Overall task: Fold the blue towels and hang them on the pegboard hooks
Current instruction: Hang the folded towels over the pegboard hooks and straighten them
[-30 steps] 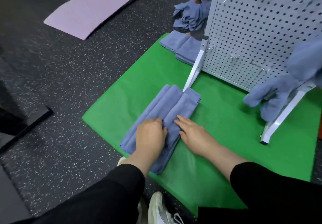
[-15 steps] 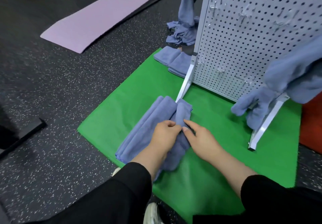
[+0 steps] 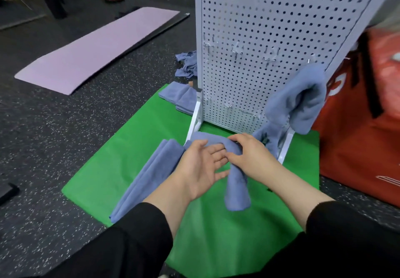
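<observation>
Green mat [image 3: 134, 169] underfoot; we drape a towel [image 3: 236, 187] over our flat left hand [image 3: 201, 167], right hand [image 3: 251, 156] pinching it, ready for the 12 o'clock pegboard [image 3: 270, 40].

The towel [image 3: 234, 178] is soft, napped blue cloth, matt. The pegboard [image 3: 270, 40] looks like smooth painted white metal with thin shiny wire hooks [image 3: 269, 58]. The green sheet [image 3: 121, 169] is smooth and matt; the floor [image 3: 54, 126] is rough, speckled rubber.

I'm in a gym-like room: speckled black rubber floor [image 3: 65, 137], a purple exercise mat [image 3: 97, 48] far left, a red bag [image 3: 368, 126] at my right.
</observation>
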Tool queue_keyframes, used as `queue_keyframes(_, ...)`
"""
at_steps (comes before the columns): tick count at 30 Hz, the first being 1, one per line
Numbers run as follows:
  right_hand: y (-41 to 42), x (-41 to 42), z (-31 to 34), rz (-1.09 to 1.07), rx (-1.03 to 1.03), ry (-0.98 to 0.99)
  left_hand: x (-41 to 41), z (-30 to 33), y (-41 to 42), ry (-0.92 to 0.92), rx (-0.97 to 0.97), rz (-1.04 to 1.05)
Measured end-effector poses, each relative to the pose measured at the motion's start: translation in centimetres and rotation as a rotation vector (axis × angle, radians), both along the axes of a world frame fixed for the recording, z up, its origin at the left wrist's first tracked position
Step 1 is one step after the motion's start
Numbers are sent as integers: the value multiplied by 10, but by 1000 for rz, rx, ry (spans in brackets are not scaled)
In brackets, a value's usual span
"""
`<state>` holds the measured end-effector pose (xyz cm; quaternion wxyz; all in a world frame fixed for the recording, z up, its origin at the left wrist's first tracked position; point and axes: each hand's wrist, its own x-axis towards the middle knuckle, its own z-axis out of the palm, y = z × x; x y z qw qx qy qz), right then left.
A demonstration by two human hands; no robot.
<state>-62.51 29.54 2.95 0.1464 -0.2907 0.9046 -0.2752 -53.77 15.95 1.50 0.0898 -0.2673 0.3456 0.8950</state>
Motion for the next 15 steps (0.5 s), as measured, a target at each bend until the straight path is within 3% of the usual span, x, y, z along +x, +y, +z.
queue_keyframes(2,7,-7,6,-41,-39,-6,-7,5,6,4,-141,-2)
queue_keyframes(3,9,-9,8,-61,-50,-5,-11,8,10,22,-309,-4)
queue_keyframes(4,12,-10,11,-76,-62,-2,-13,10,11,48,-574,3)
queue_keyframes(6,15,-14,13,-86,-85,12,-18,10,4,102,-1350,33)
queue_keyframes(7,17,-16,13,-80,-100,19,-19,11,-1,163,-1726,-13)
queue_keyframes(8,18,-18,14,-69,-115,22,-22,10,-5,239,-1968,-130)
queue_keyframes(9,19,-20,14,-56,-124,20,-27,10,-8,273,-2066,-263)
queue_keyframes(11,19,-23,14,-28,-136,20,-39,11,-8,288,-2051,-404)
queue_keyframes(15,16,-29,9,-62,-181,87,-63,10,-3,307,-1908,-285)
